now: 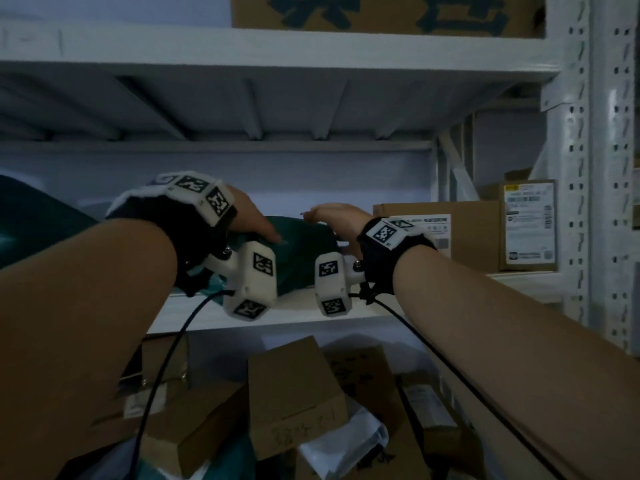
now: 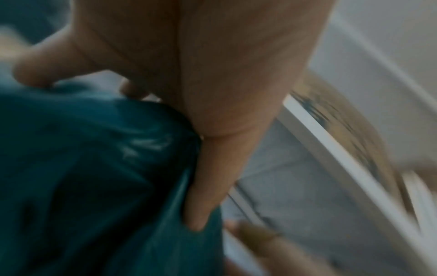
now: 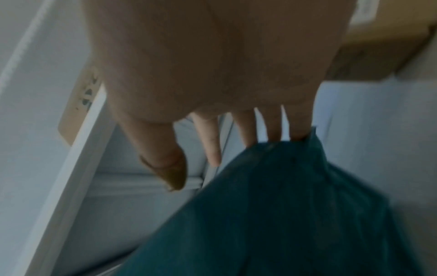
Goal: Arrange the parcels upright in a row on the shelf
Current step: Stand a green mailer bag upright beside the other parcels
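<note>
Fingers, left hand [image 1: 249, 220]: curled over top of teal parcel [image 1: 304, 251], thumb pressed on its side, grasping it.
Fingers, right hand [image 1: 341, 220]: straight, tips touching parcel's top edge, thumb free.
Teal parcel: on middle shelf [image 1: 298, 311], between both hands, left of cardboard boxes [image 1: 474, 237].

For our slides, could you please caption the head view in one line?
Left hand grips and right hand touches a teal soft parcel on the white shelf, cardboard boxes to its right.
</note>
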Tool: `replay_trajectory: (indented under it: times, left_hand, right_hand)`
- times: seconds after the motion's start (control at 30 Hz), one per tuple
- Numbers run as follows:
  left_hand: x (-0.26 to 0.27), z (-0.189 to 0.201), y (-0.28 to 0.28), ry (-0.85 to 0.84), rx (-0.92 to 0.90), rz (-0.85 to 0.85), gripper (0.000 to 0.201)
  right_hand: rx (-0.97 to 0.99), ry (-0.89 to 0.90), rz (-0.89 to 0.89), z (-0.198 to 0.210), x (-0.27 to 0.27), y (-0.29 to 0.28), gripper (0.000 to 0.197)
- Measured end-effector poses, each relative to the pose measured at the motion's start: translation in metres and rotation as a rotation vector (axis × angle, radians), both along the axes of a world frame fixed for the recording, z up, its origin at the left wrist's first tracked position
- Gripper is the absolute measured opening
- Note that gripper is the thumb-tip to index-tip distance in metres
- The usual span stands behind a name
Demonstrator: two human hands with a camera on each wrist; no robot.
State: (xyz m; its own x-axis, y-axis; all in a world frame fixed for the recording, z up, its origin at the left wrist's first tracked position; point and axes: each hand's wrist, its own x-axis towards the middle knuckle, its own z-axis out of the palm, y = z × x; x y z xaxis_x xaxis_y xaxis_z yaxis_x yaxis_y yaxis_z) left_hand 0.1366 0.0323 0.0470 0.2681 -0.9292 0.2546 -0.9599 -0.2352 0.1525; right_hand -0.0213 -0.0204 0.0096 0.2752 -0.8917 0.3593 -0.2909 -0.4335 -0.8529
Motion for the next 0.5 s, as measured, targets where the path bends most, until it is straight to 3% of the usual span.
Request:
replay_trajectory:
  times: [0.13, 0.3, 0.37, 0.43, 0.5]
  left_hand:
    - [0.021, -0.013, -0.003, 0.36, -0.103, -0.077, 0.079]
    - [0.032, -0.034, -0.003, 0.59, -0.186, -0.133, 0.086]
    - [0.031, -0.038, -0.002, 0.838, -0.194, -0.206, 0.073]
    - [0.033, -0.041, 0.002, 1.156, -0.214, -0.276, 0.043]
    - [0.039, -0.045, 0.004, 1.293, -0.288, -0.268, 0.021]
  right_hand:
    - [0.08, 0.032, -0.074, 0.0, 0.019, -0.015, 0.048]
    - [0.167, -0.03, -0.089, -0.009, 0.026, -0.023, 0.064]
    - [0.17, -0.039, -0.099, -0.013, 0.027, -0.024, 0.067]
    - [0.16, -0.028, -0.127, -0.016, 0.027, -0.026, 0.076]
    - [0.168, -0.019, -0.166, -0.018, 0.024, -0.03, 0.085]
